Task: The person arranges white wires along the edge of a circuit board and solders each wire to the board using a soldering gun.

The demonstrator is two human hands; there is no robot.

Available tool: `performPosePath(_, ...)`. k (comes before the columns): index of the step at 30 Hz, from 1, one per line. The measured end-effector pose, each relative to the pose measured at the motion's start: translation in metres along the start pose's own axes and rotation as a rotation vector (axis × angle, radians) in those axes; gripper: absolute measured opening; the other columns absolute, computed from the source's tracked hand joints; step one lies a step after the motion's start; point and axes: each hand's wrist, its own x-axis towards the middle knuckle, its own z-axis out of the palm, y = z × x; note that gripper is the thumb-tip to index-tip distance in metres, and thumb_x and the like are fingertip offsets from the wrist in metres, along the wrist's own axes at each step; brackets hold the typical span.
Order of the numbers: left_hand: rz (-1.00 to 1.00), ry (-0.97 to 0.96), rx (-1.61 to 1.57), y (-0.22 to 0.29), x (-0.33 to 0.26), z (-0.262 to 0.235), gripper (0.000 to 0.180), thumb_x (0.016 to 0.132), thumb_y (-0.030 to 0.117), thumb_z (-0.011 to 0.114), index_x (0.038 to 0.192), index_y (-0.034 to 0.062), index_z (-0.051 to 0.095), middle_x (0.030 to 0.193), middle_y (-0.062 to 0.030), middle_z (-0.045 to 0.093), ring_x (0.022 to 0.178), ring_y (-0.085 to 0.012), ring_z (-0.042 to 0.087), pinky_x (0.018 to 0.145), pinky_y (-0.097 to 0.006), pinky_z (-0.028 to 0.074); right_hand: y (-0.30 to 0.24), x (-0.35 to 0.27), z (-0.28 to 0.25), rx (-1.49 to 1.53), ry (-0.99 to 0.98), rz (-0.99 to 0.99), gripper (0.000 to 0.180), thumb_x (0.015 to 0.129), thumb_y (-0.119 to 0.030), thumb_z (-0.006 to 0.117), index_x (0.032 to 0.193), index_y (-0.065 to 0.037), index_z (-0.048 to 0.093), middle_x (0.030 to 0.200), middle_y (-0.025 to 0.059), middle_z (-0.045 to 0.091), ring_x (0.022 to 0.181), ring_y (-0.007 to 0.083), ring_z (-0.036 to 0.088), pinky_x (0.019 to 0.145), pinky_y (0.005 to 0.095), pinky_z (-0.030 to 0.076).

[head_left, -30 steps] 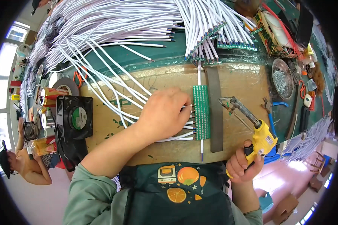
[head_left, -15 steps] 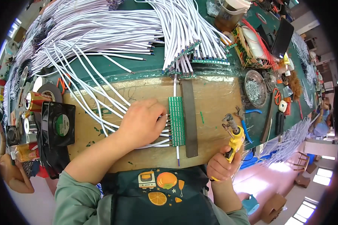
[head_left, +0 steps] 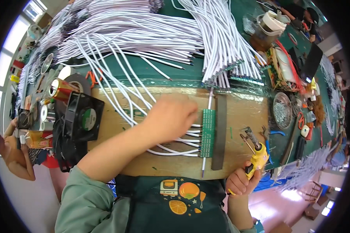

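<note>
On the brown sheet [head_left: 247, 112] in the head view lies one green circuit board [head_left: 208, 134], one dark strip [head_left: 220, 134] just to its right. At its left edge, over several white wires [head_left: 190, 134], is the left hand [head_left: 171, 118] (blurred; I cannot tell its grip). The right hand [head_left: 243, 183] grips one yellow soldering gun [head_left: 257, 157].

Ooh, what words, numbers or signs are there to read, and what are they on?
Nothing reads clearly.
Black fan: round green-and-white label, too small.
Red-and-gold can: print too blurred.
Yellow soldering gun in the right hand: no readable marking.
Dark apron: pictures, no readable words.
</note>
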Motion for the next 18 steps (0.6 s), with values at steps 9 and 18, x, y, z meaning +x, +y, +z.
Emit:
performPosePath(9,-0.050,0.019,0.430,-0.077,0.040,-0.041,0.009,0.084,0.017,0.069,0.091,0.0106,0.070,0.100,-0.0063,0.064,0.104,-0.0296,0.059,0.090,-0.044,0.046,0.010,0.000,0.005,-0.259,0.192,-0.120,0.055,0.101,-0.042,0.047,0.138,-0.002,0.045,0.068,0.0025,0.046,0.048,0.0140,0.045,0.045,0.0322,0.044)
performPosePath(18,0.012,-0.005,0.365,-0.086,0.040,-0.047,0.010,0.085,0.016,0.069,0.088,0.0075,0.066,0.096,-0.0082,0.063,0.102,-0.0316,0.058,0.090,-0.044,0.045,0.010,0.002,0.003,-0.289,0.151,-0.099,0.053,0.100,-0.040,0.048,0.137,-0.002,0.045,0.069,0.0029,0.046,0.049,0.0141,0.047,0.046,0.0327,0.046)
